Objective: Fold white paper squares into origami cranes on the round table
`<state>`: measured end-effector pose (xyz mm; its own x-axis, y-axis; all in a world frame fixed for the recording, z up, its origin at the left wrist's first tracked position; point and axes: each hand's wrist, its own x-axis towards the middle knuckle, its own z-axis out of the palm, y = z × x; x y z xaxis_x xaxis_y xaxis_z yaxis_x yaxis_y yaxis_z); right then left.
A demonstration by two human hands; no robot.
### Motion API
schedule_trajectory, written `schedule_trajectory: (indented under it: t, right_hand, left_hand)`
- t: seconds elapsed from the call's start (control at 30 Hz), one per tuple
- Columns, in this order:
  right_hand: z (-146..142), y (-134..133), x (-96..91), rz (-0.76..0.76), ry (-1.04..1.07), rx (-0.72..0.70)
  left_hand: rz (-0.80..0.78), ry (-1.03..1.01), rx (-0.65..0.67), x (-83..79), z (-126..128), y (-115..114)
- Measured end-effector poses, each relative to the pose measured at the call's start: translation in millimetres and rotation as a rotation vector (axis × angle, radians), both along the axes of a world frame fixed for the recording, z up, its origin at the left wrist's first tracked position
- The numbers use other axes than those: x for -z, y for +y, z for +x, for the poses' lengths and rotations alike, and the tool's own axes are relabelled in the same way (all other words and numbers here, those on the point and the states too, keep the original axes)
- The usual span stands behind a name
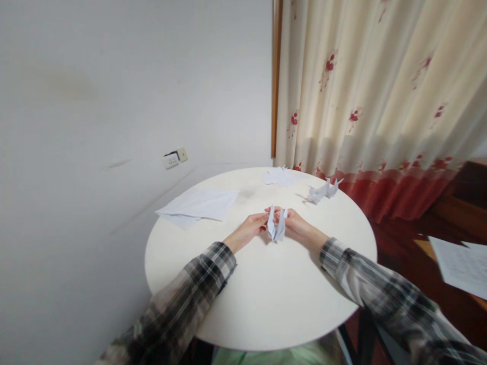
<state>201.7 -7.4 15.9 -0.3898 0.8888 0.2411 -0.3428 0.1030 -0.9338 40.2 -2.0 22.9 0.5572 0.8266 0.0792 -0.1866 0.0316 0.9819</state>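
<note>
A small piece of folded white paper [280,229] with pointed, upright parts is held between my two hands, just over the middle of the round white table [262,299]. My left hand [251,228] pinches it from the left, fingers closed. From the right, my right hand [299,224] grips it too, with the fingertips partly hidden behind the paper. Farther back on the right stand folded paper figures [323,191], white with pointed tips, apart from my hands.
White paper sheets [201,204] lie at the table's left edge. More white paper pieces [279,176] rest at the back. A wall socket [171,160] is beyond the table. A flowered curtain [365,101] hangs behind, and written sheets [462,266] lie at the right.
</note>
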Motion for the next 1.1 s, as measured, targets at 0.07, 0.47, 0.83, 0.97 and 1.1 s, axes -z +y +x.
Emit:
schedule_trajectory:
  t: [0.07, 0.47, 0.83, 0.97, 1.1]
  right_hand:
    - [0, -1, -0.7, -0.016, 0.006, -0.008]
    - [-3, -1, -3.1, -0.045, -0.07, 0.093]
    - [2, 4, -2.1, 0.126, -0.296, 0.24]
    - [1, 5, -6.1, 0.205, -0.347, 0.287]
    - [-2, 5, -8.1, 0.313, -0.414, 0.318]
  left_hand:
    - [-0.001, -0.001, 0.005, 0.5, 0, 0]
    - [0.105, 0.1, -0.048, -11.5, -8, 1]
    - [0.706, 0.328, -0.235, -13.3, -15, 11]
    - [0.835, 0.353, -0.325, -16.9, -18, 9]
    - [0.902, 0.375, -0.368, -14.6, -19, 10]
